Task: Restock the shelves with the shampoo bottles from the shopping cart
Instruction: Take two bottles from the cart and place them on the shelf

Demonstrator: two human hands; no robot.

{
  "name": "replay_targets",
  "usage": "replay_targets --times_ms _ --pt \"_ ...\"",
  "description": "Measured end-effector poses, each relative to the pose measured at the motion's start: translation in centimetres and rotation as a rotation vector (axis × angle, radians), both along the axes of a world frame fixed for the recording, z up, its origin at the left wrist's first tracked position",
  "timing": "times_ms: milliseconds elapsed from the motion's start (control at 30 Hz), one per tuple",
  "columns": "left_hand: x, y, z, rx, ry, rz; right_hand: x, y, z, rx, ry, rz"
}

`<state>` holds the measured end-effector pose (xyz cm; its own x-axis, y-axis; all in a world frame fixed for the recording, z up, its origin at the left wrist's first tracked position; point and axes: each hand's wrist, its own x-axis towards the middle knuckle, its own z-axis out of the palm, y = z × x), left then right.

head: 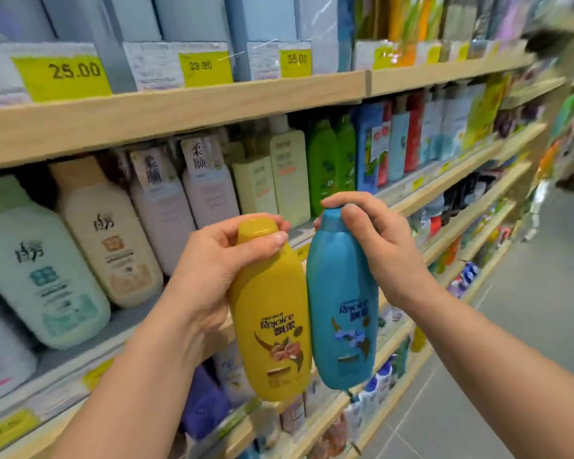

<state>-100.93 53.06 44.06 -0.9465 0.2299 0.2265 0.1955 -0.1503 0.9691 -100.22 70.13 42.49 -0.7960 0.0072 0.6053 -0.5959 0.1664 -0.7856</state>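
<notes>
My left hand (209,260) grips a yellow shampoo bottle (272,323) near its cap. My right hand (375,240) grips a teal shampoo bottle (342,313) around its neck. Both bottles are upright, side by side and touching, held in the air in front of the wooden shelves (179,111). The middle shelf behind them carries pale green, cream and lilac bottles on the left and green bottles (332,160) to the right. The shopping cart is out of view.
Yellow price tags (63,74) line the top shelf edge. More bottles fill the lower shelves (411,326) and the shelving runs away to the right. A grey tiled aisle floor (527,326) lies on the right.
</notes>
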Motion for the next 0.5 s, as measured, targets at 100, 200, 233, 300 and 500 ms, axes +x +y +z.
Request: replay_targets --times_ms 100,200,233,300,500 --pt "-2.7 2.3 1.5 -0.044 0.028 -0.026 -2.1 2.3 1.2 -0.002 0.060 -0.041" --pt "-4.6 4.5 2.7 -0.056 0.050 -0.042 -4.0 4.4 2.1 -0.015 0.089 -0.041" --pt "-4.9 4.9 3.0 -0.060 0.058 -0.047 -4.4 4.8 2.3 -0.017 0.094 -0.040" --pt "-6.4 7.0 3.6 -0.070 0.081 -0.052 -6.2 7.1 2.8 -0.033 0.118 -0.042" --pt "-9.5 13.2 5.1 -0.067 0.159 0.052 -11.3 13.3 4.5 -0.026 0.185 0.030"
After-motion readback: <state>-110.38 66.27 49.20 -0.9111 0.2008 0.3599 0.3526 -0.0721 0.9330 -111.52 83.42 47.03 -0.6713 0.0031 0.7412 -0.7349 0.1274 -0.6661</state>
